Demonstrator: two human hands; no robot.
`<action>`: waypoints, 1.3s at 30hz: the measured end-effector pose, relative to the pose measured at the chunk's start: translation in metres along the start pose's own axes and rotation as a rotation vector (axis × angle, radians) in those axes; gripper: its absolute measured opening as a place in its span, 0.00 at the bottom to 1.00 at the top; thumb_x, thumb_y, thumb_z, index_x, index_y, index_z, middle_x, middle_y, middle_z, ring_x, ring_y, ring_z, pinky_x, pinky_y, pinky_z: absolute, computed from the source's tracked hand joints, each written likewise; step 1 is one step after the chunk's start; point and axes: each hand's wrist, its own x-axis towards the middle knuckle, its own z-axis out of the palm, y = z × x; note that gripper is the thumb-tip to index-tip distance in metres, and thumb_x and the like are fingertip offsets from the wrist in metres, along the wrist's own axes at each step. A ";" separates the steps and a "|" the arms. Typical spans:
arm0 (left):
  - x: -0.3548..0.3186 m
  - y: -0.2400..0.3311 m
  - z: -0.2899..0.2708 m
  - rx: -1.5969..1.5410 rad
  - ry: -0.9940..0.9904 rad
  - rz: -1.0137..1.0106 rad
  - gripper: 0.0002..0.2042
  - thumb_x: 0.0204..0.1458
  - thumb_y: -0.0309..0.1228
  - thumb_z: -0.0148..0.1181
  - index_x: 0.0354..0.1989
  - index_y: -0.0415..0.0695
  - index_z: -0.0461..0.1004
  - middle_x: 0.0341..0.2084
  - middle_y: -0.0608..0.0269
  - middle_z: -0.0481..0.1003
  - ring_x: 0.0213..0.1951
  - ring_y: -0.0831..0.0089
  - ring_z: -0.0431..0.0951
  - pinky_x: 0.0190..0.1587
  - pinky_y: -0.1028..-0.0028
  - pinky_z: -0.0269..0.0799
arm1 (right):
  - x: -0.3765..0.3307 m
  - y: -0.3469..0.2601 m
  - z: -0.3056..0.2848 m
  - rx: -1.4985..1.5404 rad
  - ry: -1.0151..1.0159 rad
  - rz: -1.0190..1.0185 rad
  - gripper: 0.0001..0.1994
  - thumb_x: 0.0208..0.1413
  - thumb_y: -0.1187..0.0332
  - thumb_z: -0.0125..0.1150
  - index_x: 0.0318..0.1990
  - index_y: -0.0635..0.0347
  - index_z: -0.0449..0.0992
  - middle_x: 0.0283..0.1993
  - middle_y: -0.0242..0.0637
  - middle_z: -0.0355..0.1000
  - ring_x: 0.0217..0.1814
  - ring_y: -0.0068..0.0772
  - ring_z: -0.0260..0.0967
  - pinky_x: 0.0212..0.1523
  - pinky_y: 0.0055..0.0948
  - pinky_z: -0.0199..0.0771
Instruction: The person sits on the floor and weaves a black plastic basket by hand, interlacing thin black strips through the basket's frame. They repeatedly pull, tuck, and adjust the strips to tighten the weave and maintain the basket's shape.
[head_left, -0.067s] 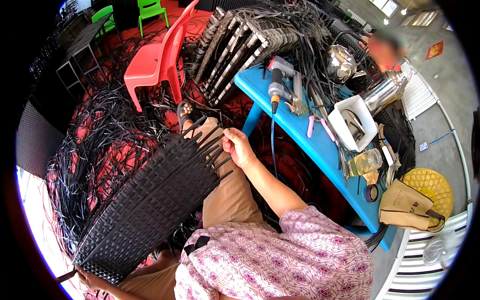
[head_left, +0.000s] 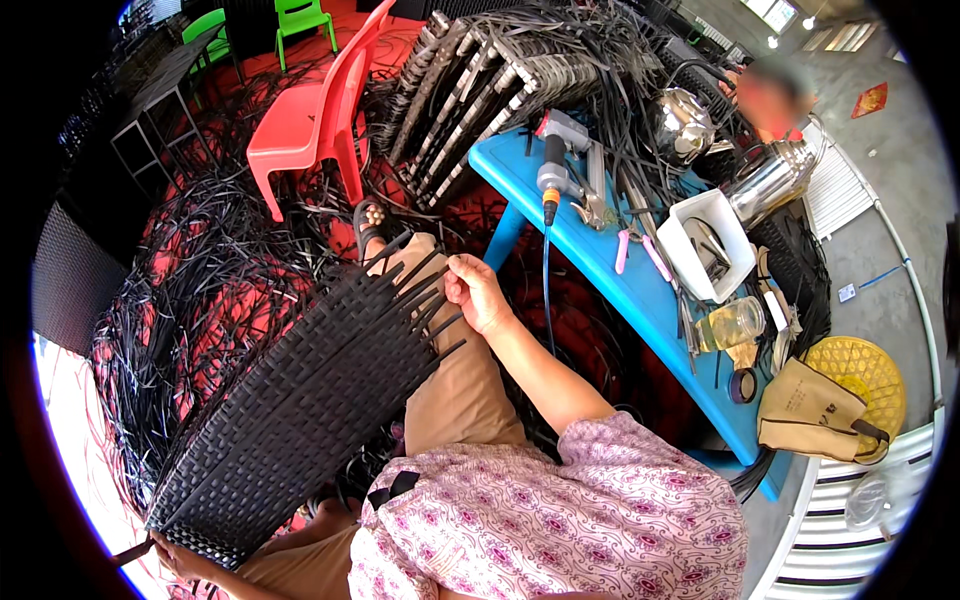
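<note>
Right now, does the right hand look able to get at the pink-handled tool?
Probably yes: the pink-handled tool lies uncovered on the blue table, though a blue hose hangs between it and the right hand.

The bare right hand (head_left: 477, 295) pinches a thin black strip end (head_left: 428, 278) on a broad black woven panel (head_left: 300, 400); the bare left hand (head_left: 180, 557) is at its lower corner.

A woven panel (head_left: 310, 400) is positioned left of the bench (head_left: 500, 165). Near the bench's far left corner a power tool (head_left: 553, 165) is laid; cutters (head_left: 622, 252) are set left of a tub (head_left: 715, 290); a jar (head_left: 738, 322) and tape roll (head_left: 742, 386) are placed toward the near end. Beyond the panel, a chair (head_left: 288, 130) is surrounded by strips (head_left: 155, 380).
</note>
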 end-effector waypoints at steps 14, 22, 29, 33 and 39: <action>0.036 -0.095 0.041 -0.019 -0.034 0.106 0.31 0.60 0.56 0.49 0.56 0.38 0.73 0.57 0.46 0.71 0.59 0.53 0.69 0.62 0.62 0.61 | 0.008 0.004 -0.004 0.060 0.000 -0.014 0.06 0.59 0.66 0.63 0.33 0.56 0.74 0.25 0.26 0.69 0.22 0.17 0.64 0.23 0.18 0.63; 0.047 -0.125 0.048 0.000 -0.049 0.083 0.34 0.60 0.57 0.48 0.58 0.35 0.70 0.58 0.44 0.70 0.61 0.52 0.67 0.63 0.62 0.59 | 0.007 0.005 0.001 0.059 0.015 -0.011 0.06 0.59 0.66 0.63 0.34 0.56 0.73 0.24 0.25 0.68 0.23 0.17 0.61 0.23 0.19 0.59; 0.036 -0.101 0.042 -0.002 -0.055 0.113 0.33 0.61 0.56 0.48 0.58 0.35 0.71 0.58 0.45 0.70 0.61 0.53 0.67 0.64 0.63 0.59 | 0.009 0.008 -0.004 0.059 -0.002 -0.015 0.06 0.59 0.66 0.63 0.34 0.56 0.73 0.24 0.25 0.68 0.23 0.17 0.62 0.23 0.19 0.59; 0.027 -0.084 0.039 0.000 -0.061 0.122 0.30 0.62 0.54 0.46 0.59 0.38 0.71 0.59 0.47 0.69 0.62 0.54 0.66 0.64 0.64 0.59 | 0.008 0.008 -0.005 0.054 0.011 -0.012 0.06 0.59 0.66 0.63 0.34 0.56 0.73 0.24 0.25 0.68 0.23 0.17 0.62 0.23 0.19 0.59; 0.038 -0.117 0.039 0.041 -0.108 0.233 0.29 0.63 0.53 0.45 0.61 0.42 0.70 0.59 0.50 0.69 0.63 0.58 0.65 0.65 0.65 0.58 | 0.009 0.009 0.002 0.044 0.015 -0.012 0.07 0.59 0.66 0.64 0.34 0.56 0.73 0.24 0.25 0.68 0.23 0.17 0.63 0.24 0.19 0.59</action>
